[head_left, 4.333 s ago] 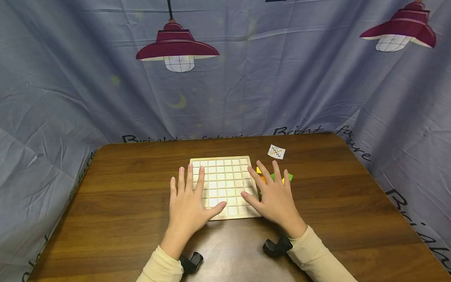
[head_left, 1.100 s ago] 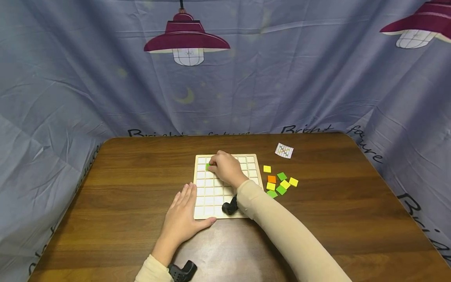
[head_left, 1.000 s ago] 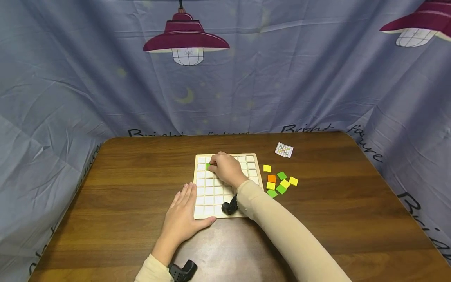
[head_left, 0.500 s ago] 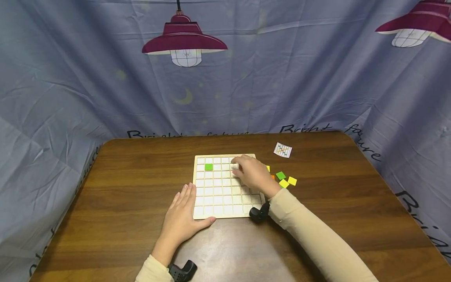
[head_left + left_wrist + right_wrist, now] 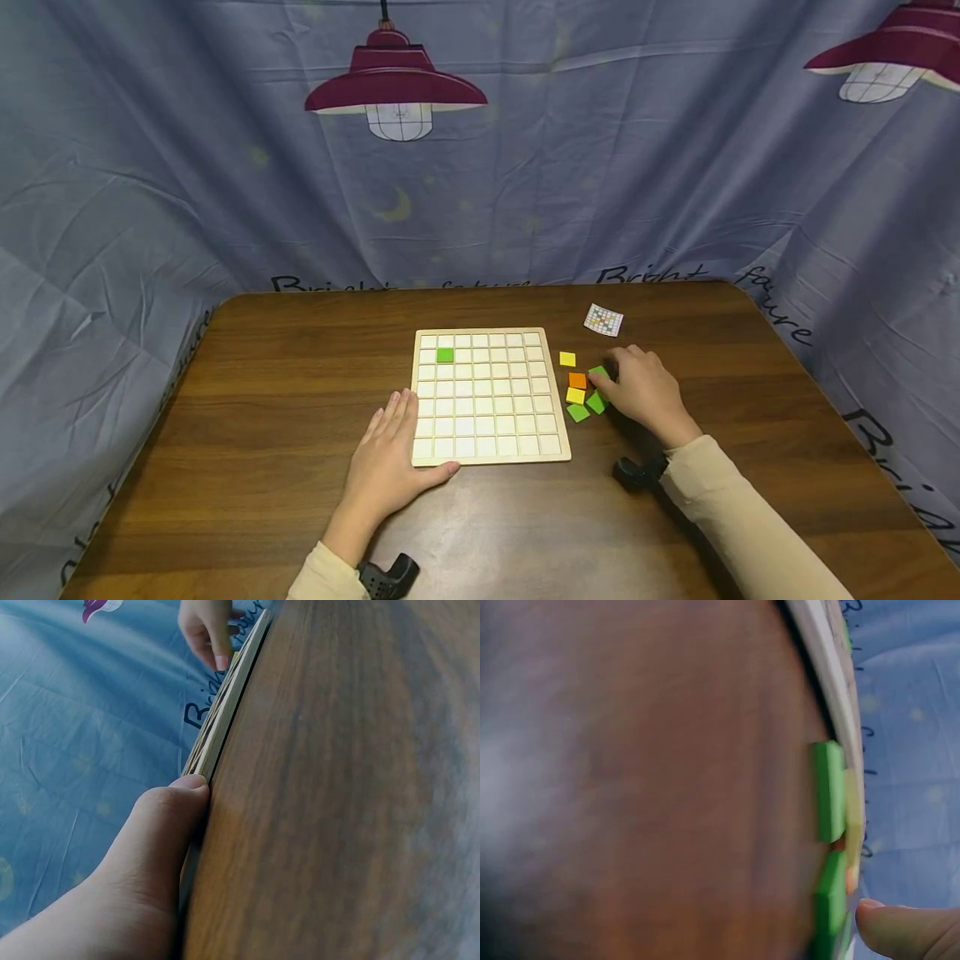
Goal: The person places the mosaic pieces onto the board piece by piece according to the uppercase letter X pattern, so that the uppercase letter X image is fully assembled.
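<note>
Fingers bent and thumb held a little apart from them, the right hand [image 5: 643, 390] is curled over loose tiles [image 5: 575, 396] right of centre in the head view; whether it has hold of a tile cannot be told, since the hand hides the spot. 6 tiles show to its left: 3 green, 2 yellow and 1 orange tile [image 5: 577, 380]. 1 green tile [image 5: 599, 372] lies right by the thumb. In the right wrist view, 2 green tiles show at lower right, the thumb near them.

At the centre of the head view, the pale board [image 5: 483, 406], a grid of 7 by 7 squares, carries 1 set tile [image 5: 446, 355], green, in the 2nd row from the top and 2nd column from the left. At the board's lower left, the left hand [image 5: 382, 458] rests with fingers straight along the left edge and thumb at the bottom edge.

A card [image 5: 603, 320] printed with a small grid lies to the board's upper right. Beneath everything spreads a brown table [image 5: 300, 392]; behind it hangs a blue-grey curtain [image 5: 525, 208] picturing 2 red lamps [image 5: 396, 87].
</note>
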Available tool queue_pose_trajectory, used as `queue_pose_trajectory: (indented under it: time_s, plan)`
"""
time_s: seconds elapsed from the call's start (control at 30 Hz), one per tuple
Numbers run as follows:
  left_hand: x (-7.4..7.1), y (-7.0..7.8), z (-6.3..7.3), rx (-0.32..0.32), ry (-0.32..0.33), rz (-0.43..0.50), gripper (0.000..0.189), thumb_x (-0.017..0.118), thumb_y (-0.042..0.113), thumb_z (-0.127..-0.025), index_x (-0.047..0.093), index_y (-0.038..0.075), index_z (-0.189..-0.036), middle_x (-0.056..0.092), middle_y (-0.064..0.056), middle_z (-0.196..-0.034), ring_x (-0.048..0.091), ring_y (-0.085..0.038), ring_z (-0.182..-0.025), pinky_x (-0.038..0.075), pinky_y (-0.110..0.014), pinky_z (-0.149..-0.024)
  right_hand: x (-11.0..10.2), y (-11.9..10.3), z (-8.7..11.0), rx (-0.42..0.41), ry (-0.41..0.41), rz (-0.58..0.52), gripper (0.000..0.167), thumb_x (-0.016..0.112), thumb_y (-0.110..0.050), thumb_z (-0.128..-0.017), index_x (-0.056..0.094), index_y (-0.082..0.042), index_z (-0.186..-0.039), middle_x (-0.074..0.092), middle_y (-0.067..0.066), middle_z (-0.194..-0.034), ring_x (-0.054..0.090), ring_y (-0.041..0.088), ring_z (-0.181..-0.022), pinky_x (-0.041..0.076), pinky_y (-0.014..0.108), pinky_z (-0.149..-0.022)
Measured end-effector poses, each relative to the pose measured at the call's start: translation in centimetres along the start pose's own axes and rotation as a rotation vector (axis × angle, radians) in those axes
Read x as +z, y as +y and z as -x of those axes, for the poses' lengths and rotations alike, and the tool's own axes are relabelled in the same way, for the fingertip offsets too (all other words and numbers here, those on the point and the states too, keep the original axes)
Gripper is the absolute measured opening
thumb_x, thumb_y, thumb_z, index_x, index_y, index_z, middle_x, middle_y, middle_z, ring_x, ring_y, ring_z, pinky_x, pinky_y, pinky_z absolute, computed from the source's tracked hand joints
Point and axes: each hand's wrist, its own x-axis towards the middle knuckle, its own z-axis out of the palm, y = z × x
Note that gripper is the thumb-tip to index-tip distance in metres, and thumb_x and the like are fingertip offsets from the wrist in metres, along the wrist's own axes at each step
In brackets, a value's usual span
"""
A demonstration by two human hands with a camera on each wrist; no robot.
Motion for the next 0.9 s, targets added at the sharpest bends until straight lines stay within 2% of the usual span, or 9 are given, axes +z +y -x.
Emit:
queue_pose_trajectory:
  time_s: [0.13,0.3,0.4,0.53,0.6,0.77,0.9]
  plan:
    - [0.0,0.0,0.0,-0.002,-0.003,-0.002,0.120,0.056,0.084,-0.075,0.025,0.002,-0.156,0.025,-0.012,-0.164,0.021,-0.025,-0.154,0.020,-0.044,-0.126,0.4,0.3,0.2,0.003,0.009,-0.009,0.045,0.068,-0.039,-0.092,0.068,-0.003,-0.117,0.064,0.018,-0.110,0.055,0.038,-0.098,0.051,0.050,-0.067]
    - [-0.1,0.1,0.0,-0.008,-0.006,0.004,0.119,0.057,0.084,-0.075,0.026,0.002,-0.156,0.025,-0.012,-0.163,0.021,-0.025,-0.154,0.020,-0.043,-0.126,0.7,0.4,0.0,-0.008,0.005,-0.073,0.037,0.070,-0.033,-0.092,0.068,-0.003,-0.114,0.064,0.017,-0.108,0.055,0.037,-0.100,0.051,0.051,-0.074]
    - [-0.1,0.2,0.0,-0.012,-0.004,0.005,0.119,0.057,0.084,-0.075,0.026,0.002,-0.156,0.025,-0.012,-0.163,0.021,-0.024,-0.154,0.020,-0.043,-0.126,0.8,0.7,-0.4,-0.030,0.002,-0.128,0.031,0.071,-0.025,-0.091,0.064,-0.002,-0.111,0.064,0.016,-0.100,0.057,0.032,-0.090,0.049,0.044,-0.071]
    - [-0.1,0.3,-0.1,-0.009,0.005,0.007,0.119,0.056,0.084,-0.075,0.026,0.001,-0.156,0.026,-0.012,-0.163,0.021,-0.025,-0.153,0.020,-0.043,-0.126,0.8,0.9,-1.0,-0.041,-0.006,-0.201,0.023,0.068,-0.016,-0.092,0.057,-0.005,-0.109,0.060,0.009,-0.086,0.054,0.023,-0.073,0.040,0.032,-0.062]
    - [-0.1,0.3,-0.1,-0.009,0.007,0.004,0.119,0.057,0.084,-0.075,0.026,0.001,-0.156,0.026,-0.012,-0.163,0.022,-0.025,-0.153,0.021,-0.043,-0.126,0.8,0.8,-1.2,-0.038,0.002,-0.232,0.020,0.065,-0.015,-0.094,0.055,-0.006,-0.110,0.057,0.008,-0.085,0.051,0.022,-0.072,0.037,0.030,-0.062]
    - [0.0,0.2,-0.1,-0.014,0.004,0.001,0.119,0.057,0.083,-0.075,0.027,0.001,-0.156,0.026,-0.012,-0.163,0.022,-0.025,-0.153,0.020,-0.043,-0.126,0.8,-1.5,-2.2,-0.034,0.042,-0.310,0.018,0.062,-0.017,-0.098,0.057,-0.008,-0.113,0.057,0.009,-0.090,0.052,0.024,-0.075,0.038,0.032,-0.063]
    - [-0.1,0.2,-0.1,-0.016,0.001,0.003,0.119,0.057,0.083,-0.075,0.027,0.001,-0.156,0.026,-0.012,-0.163,0.022,-0.025,-0.153,0.020,-0.043,-0.126,1.0,-4.4,-3.1,-0.084,-0.003,-0.386,0.019,0.062,-0.018,-0.098,0.059,-0.010,-0.115,0.060,0.008,-0.096,0.055,0.023,-0.081,0.042,0.033,-0.067]
